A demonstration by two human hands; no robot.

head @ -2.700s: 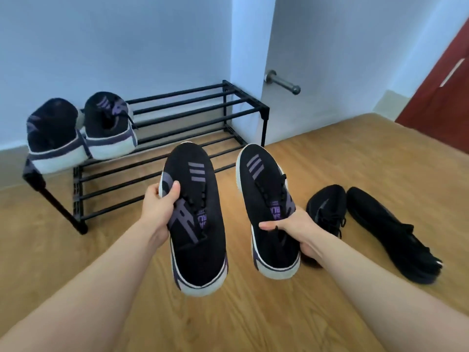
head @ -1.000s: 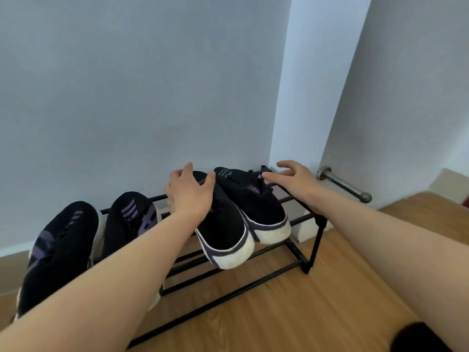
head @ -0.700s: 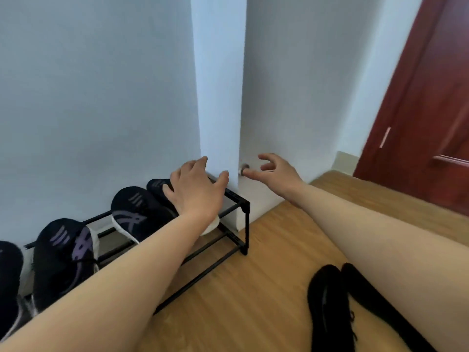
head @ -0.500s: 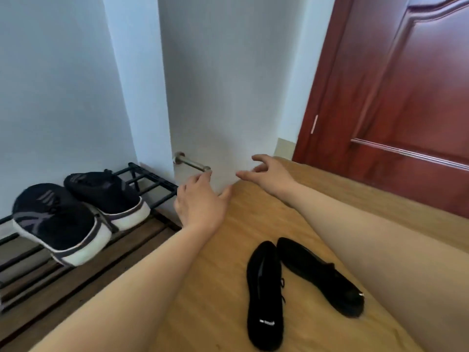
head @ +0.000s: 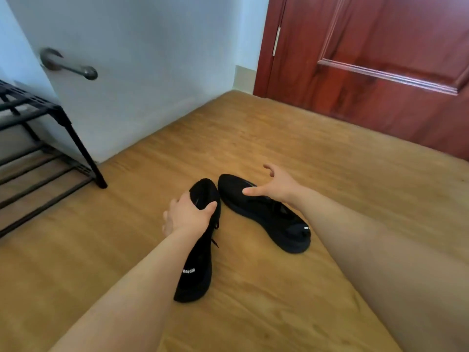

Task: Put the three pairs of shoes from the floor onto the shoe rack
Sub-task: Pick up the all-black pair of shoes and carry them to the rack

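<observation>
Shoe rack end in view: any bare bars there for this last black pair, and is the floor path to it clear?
The shoe rack shows bare bars on both tiers at its right end; the rest is out of frame. Bare floor lies between the rack's leg and the left shoe. It is crowded only at the pair: the left hand on that shoe, the right hand over the right shoe.

Looking like a home entryway: showing a wood-plank floor (head: 253,138), plain pale walls (head: 152,47) meeting at a corner, a dark red panelled door (head: 368,47) standing at the right, a metal doorstop (head: 68,64) sticking out from the wall, and a black shoe rack (head: 38,110) sitting against it at the left.
</observation>
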